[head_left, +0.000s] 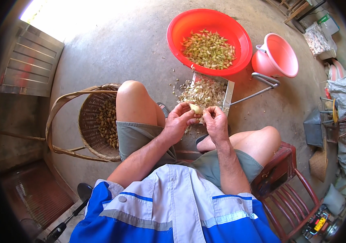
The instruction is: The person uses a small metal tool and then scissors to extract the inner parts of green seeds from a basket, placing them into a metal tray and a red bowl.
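Between my knees, my left hand (180, 121) holds a small pale, peeled-looking bulb (195, 109) with its fingers. My right hand (215, 123) is pinched at the bulb's right side; anything small between those fingertips is hard to make out. Just below and beyond both hands lies a metal dustpan (228, 97) with a long handle, heaped with papery skins (200, 91). A red basin (173, 36) farther off holds many pale greenish bulbs (207, 48). Left of my left knee, a woven basket (90, 135) with a tall handle holds brownish bulbs (108, 119).
A pink bucket (282, 54) stands right of the basin. A wooden chair (290, 194) is under and beside me. Sacks (341, 93), a grey metal bin (314, 127) and a straw hat (318, 164) line the right wall. A metal gate (29, 60) is at the left.
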`<action>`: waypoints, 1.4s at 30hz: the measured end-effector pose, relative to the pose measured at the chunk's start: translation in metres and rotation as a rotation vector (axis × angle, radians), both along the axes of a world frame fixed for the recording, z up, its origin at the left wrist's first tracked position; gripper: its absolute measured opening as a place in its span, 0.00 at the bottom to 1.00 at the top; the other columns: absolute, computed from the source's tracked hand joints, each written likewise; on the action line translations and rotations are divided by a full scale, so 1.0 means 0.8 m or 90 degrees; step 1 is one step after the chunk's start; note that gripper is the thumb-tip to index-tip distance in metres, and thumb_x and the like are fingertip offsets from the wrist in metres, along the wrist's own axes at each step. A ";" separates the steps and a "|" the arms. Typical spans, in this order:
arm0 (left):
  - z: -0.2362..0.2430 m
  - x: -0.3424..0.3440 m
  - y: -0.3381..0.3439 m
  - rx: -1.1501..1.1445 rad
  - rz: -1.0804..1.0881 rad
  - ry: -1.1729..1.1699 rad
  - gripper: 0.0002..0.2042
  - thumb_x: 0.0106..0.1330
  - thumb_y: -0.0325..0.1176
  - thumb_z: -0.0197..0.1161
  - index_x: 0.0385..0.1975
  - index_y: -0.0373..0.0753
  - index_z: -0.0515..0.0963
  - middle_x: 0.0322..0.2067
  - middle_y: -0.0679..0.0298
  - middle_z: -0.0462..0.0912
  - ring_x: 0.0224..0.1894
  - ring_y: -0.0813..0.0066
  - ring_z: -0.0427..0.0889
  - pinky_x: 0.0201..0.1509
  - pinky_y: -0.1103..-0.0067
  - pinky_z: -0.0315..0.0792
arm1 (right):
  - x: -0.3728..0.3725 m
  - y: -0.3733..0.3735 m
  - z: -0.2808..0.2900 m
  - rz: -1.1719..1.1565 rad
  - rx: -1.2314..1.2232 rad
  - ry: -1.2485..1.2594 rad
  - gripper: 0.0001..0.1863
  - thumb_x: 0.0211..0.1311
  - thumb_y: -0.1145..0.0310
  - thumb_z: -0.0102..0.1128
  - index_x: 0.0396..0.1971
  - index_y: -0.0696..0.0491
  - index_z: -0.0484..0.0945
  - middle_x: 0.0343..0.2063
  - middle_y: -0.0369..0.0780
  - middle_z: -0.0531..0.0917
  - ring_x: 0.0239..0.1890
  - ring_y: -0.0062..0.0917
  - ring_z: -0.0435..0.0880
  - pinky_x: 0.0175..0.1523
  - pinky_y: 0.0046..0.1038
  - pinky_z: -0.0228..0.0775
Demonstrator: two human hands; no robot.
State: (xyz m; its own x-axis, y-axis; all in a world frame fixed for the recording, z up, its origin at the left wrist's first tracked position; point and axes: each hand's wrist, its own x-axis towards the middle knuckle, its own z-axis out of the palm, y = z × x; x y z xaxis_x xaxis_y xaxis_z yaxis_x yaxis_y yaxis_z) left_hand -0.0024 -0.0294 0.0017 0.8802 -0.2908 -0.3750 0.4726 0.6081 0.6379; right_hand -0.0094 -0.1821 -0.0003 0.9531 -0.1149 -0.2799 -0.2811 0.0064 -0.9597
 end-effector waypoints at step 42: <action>0.002 0.000 -0.001 0.041 -0.015 0.027 0.15 0.65 0.27 0.58 0.51 0.33 0.70 0.40 0.60 0.77 0.37 0.78 0.79 0.40 0.84 0.77 | -0.005 0.002 0.027 0.094 -0.045 -0.081 0.03 0.63 0.74 0.55 0.34 0.58 0.73 0.26 0.32 0.77 0.27 0.10 0.74 0.32 0.15 0.68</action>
